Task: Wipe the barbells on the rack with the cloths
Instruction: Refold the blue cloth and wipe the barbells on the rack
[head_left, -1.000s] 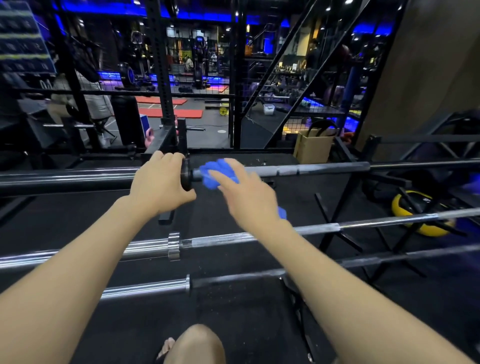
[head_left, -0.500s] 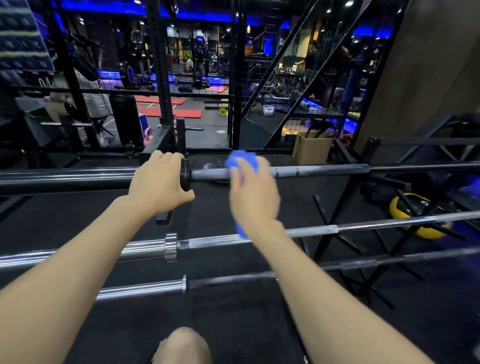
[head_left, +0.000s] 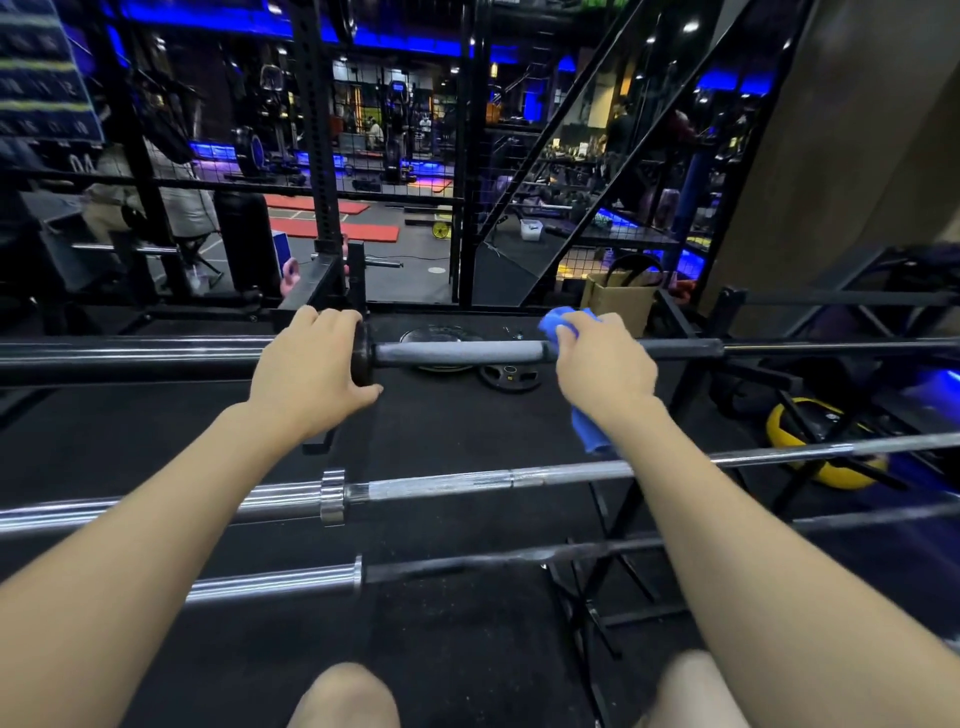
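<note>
1. We are working on the dark, matte-shafted top barbell (head_left: 457, 352), which lies level across the far rail of the black steel rack (head_left: 691, 384).
2. Our right hand (head_left: 605, 366) has its fingers curled over the shaft with the bright blue cloth (head_left: 558, 321) wrapped round the bar beneath them; a loose tail of cloth hangs below the wrist.
3. Our left hand (head_left: 311, 371) grips the black sleeve just beside the collar, fingers wrapped over the top and thumb underneath, steadying the bar.
4. A second ago the cloth sat right against the collar; half a second ago it was partway out; now it is well along the shaft to the right. The left hand has not shifted. We judge a single wiping stroke is running outward, with the stretch between the two hands covered and the far right length yet to do.
5. Counting: three barbells on the rack, the dark one, a chrome barbell (head_left: 467, 480) in the middle and a lowest, darker-shafted barbell (head_left: 291, 577) nearest us; one cloth in view, though the task speaks of several.
6. Farther out, on the black floor beneath, two small weight plates (head_left: 511, 376) lie flat, and a yellow-and-black ball (head_left: 826, 441) sits to the right.
</note>
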